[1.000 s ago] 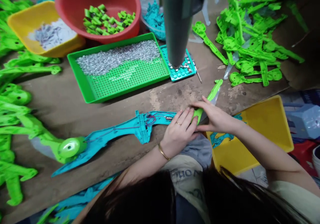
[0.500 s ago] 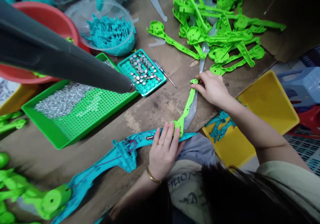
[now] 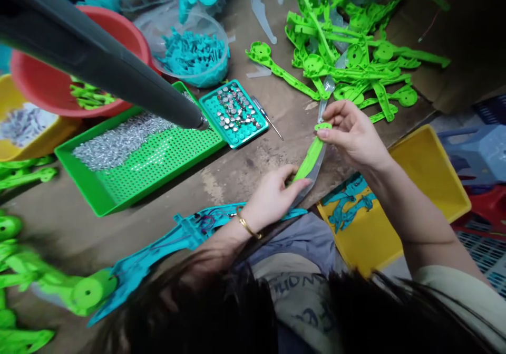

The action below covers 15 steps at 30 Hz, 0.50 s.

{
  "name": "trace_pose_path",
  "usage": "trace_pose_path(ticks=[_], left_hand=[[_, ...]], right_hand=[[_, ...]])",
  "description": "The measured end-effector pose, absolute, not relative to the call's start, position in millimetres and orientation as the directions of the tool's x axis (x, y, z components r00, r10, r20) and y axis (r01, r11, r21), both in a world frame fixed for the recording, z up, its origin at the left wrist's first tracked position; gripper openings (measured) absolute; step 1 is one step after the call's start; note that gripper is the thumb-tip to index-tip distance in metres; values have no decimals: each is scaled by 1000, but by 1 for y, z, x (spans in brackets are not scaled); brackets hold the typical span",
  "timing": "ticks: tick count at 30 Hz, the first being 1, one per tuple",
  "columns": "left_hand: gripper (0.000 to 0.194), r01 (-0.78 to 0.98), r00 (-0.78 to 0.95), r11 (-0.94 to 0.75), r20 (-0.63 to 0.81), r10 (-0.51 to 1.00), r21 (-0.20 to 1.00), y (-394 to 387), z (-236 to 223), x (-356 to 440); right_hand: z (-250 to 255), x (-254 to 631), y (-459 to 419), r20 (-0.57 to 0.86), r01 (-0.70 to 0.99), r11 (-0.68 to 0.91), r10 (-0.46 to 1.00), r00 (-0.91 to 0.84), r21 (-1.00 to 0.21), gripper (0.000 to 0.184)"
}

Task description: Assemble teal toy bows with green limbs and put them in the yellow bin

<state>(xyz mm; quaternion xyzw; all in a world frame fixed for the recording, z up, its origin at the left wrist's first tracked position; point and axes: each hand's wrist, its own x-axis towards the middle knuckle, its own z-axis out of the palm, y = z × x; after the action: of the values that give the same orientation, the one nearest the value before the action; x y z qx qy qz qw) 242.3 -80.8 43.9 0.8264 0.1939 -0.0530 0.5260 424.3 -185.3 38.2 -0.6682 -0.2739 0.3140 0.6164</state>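
Both hands grip a long green plastic part [image 3: 309,160], tilted over the table with its smooth side showing. My left hand [image 3: 275,193] is closed on its lower end, thumb in front. My right hand [image 3: 351,132] pinches its narrow upper tip between thumb and fingers. A clear plastic blade-shaped piece [image 3: 317,172] lies along the green part's right side; whether it is joined to it I cannot tell. Under my left forearm lies a long blue plastic shell [image 3: 158,252] with thin wires in it, partly hidden by the arm.
A dark powered driver or rod [image 3: 118,53] hangs across the upper left. Beneath it are a green tray [image 3: 106,201] of screws and a teal tray [image 3: 233,144] of button cells, beside a screwdriver [image 3: 269,119]. Green parts [image 3: 356,58] pile up at the back; a yellow bin [image 3: 446,185] stands right.
The green part has been lifted off the blue shell and turned over. My left hand has gone from lying flat on it to gripping its lower end.
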Motion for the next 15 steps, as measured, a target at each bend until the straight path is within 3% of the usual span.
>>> trace_pose_path(ticks=[3,6,9,15], left_hand=[[28,422,894,-195,-372,249,885,-77,42,254],[23,429,884,-160,-377,275,889,-77,39,252],[25,408,897,-215,-346,273,887,-76,40,248],[22,335,942,-439,-300,148,834,-67,48,237]], right_hand=[[37,411,-190,-107,-19,-128,726,679,-992,56],[32,397,-194,-240,-36,-256,839,489,-966,52],[29,384,-194,-290,-64,-290,868,402,-955,41],[22,383,-200,-134,29,-173,848,513,-984,39]])
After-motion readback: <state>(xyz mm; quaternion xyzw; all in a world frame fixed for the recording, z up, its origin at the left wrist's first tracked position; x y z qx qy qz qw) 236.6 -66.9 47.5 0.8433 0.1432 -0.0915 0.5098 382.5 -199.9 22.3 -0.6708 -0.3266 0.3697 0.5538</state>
